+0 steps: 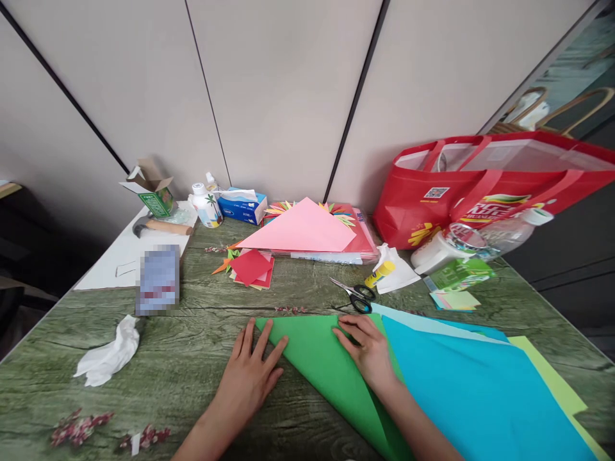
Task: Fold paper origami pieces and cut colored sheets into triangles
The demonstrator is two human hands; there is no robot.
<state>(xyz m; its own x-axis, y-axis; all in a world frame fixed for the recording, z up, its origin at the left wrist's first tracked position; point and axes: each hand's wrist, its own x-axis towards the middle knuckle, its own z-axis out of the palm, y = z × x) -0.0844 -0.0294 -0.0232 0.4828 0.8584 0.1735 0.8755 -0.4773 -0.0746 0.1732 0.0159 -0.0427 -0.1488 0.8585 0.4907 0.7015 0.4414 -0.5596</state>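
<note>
A large sheet of green paper, folded to a triangle, lies on the table before me with its long top edge away from me. My left hand rests at its left corner, fingers spread and open, the fingertips on the paper. Close to the top edge, my right hand is bent, its thumb and fingers drawn together on the green paper. Whether any paper is pinched between them is hard to see. Blue paper sheets lie to the right, beside and partly under my right forearm.
Scissors and a yellow glue stick lie beyond the paper. A pink paper triangle rests on a red stack behind red squares. A red bag stands back right. Crumpled tissue and a hammer are left.
</note>
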